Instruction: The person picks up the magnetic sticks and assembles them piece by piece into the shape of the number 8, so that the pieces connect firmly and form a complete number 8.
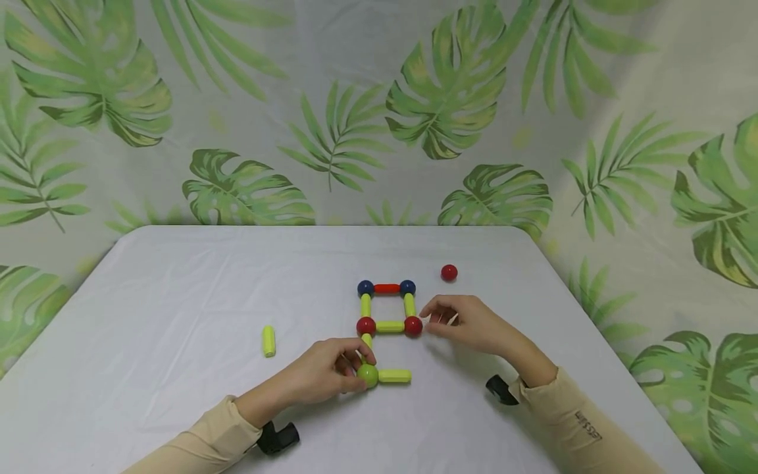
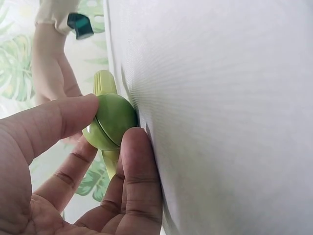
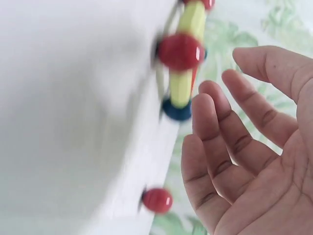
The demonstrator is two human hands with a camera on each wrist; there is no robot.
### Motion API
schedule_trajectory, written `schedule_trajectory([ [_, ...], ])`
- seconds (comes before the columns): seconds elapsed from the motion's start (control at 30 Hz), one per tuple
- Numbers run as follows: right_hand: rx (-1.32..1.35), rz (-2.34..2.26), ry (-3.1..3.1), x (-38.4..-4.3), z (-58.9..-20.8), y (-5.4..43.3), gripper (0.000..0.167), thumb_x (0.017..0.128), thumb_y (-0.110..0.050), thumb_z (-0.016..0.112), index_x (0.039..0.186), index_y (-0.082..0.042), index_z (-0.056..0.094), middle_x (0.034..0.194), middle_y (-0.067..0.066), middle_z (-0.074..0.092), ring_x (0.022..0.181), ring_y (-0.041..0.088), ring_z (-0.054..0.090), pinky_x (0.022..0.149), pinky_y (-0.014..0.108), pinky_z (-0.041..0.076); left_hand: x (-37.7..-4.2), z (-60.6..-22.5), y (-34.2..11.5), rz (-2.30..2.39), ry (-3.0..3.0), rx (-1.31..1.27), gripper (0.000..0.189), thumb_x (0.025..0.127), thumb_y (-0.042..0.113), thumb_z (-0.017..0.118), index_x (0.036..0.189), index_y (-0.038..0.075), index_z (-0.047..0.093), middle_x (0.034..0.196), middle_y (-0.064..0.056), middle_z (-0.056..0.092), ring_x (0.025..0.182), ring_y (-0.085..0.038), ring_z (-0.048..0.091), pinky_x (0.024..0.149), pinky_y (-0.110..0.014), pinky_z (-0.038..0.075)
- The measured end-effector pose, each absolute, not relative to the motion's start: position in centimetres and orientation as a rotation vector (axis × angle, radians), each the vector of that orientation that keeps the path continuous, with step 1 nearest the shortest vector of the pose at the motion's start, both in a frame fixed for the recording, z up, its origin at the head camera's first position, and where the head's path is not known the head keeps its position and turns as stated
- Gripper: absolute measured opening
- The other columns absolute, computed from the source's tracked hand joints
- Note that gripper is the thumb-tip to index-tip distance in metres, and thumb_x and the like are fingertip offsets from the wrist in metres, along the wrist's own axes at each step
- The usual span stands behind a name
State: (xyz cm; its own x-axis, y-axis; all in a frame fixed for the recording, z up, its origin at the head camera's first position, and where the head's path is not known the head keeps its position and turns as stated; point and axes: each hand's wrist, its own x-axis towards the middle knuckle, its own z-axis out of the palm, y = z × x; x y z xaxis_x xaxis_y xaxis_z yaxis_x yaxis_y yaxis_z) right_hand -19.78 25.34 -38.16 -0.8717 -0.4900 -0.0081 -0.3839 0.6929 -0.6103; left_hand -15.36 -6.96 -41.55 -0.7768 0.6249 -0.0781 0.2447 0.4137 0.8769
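My left hand (image 1: 328,370) pinches a green ball (image 2: 115,121) between thumb and fingers, low over the white table. From that ball one yellow-green rod (image 1: 395,376) points right, and another (image 1: 367,340) runs up to a red ball (image 1: 366,326), partly behind my fingers. Above is a square of rods with red balls at its near corners, two blue balls (image 1: 407,288) at the far ones and a red rod (image 1: 387,288) between those. Just right of the near-right red ball (image 1: 413,326), my right hand (image 1: 468,322) hovers with loosely bent fingers, nothing in its grasp.
A loose red ball (image 1: 449,272) lies beyond the right hand. Left of the built shape is a single yellow-green rod (image 1: 269,341). Leaf-patterned cloth (image 1: 355,118) hangs behind the table (image 1: 177,283) and along its sides.
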Motion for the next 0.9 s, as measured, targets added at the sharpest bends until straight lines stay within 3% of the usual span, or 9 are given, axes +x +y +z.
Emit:
schedule_trajectory([
  [0.23,-0.549,-0.871,2.933,-23.0,-38.1,27.9,0.027,0.101,-0.019,0.075,0.123,-0.004,0.071,0.100,0.005,0.072,0.094,0.021,0.069,0.086,0.035,0.057,-15.4,-41.7,-7.1,1.325,2.270,0.740,0.026,0.092,0.012,0.084,0.114,0.017,0.072,0.100,-0.003,0.068,0.083,-0.014,0.064,0.063,-0.021,0.050],
  [0.43,-0.372,-0.830,2.990,-25.5,-38.4,29.1,0.041,0.102,-0.025,0.074,0.135,-0.003,0.063,0.115,0.019,0.071,0.105,0.034,0.072,0.092,0.049,0.060,-15.4,-41.8,-7.0,1.331,2.266,0.736,0.025,0.092,0.012,0.084,0.113,0.018,0.072,0.100,-0.002,0.068,0.084,-0.013,0.064,0.063,-0.021,0.051],
  [0.67,-0.258,-0.781,2.985,-27.8,-38.3,29.6,0.052,0.102,-0.028,0.072,0.145,-0.002,0.056,0.127,0.029,0.067,0.112,0.043,0.071,0.094,0.054,0.058,-15.6,-41.9,-6.9,1.320,2.282,0.724,0.024,0.092,0.012,0.083,0.112,0.020,0.072,0.099,0.000,0.069,0.083,-0.013,0.064,0.064,-0.021,0.051],
  [0.9,-0.174,-0.753,2.936,-29.1,-38.4,29.5,0.060,0.102,-0.035,0.072,0.148,-0.002,0.052,0.131,0.029,0.066,0.114,0.042,0.069,0.098,0.056,0.055,-15.6,-41.8,-7.0,1.324,2.279,0.719,0.024,0.092,0.012,0.084,0.112,0.020,0.073,0.099,0.000,0.069,0.083,-0.013,0.064,0.065,-0.020,0.051],
])
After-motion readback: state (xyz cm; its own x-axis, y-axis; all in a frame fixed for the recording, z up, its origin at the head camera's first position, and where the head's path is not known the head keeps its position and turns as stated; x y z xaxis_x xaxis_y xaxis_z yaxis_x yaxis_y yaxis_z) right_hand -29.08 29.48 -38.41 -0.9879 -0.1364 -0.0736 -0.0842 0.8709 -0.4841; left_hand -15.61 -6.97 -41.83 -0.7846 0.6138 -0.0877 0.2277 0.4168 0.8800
